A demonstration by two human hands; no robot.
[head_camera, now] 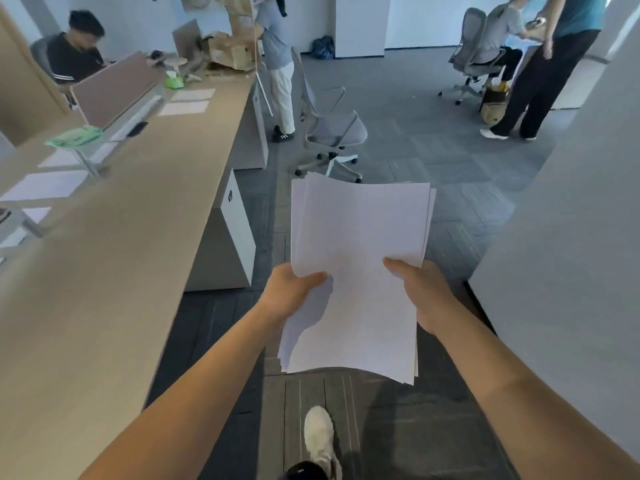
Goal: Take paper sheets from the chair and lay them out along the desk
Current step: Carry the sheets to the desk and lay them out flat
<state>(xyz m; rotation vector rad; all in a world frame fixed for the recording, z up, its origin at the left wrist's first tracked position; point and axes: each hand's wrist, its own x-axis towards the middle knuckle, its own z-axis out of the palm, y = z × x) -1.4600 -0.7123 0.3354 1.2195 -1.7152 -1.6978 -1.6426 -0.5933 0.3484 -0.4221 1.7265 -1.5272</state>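
A stack of white paper sheets is held out in front of me over the dark floor. My left hand grips its left edge, thumb on top. My right hand grips its right edge the same way. The long beige desk runs along my left. Two white sheets lie flat at its far end. A grey office chair stands in the aisle ahead, its seat bare.
A low divider and more sheets sit beyond the desk on the left. A white partition wall closes the right side. One person sits behind the divider, one stands at the desk's far end, two more at the back right. My shoe is on the carpet.
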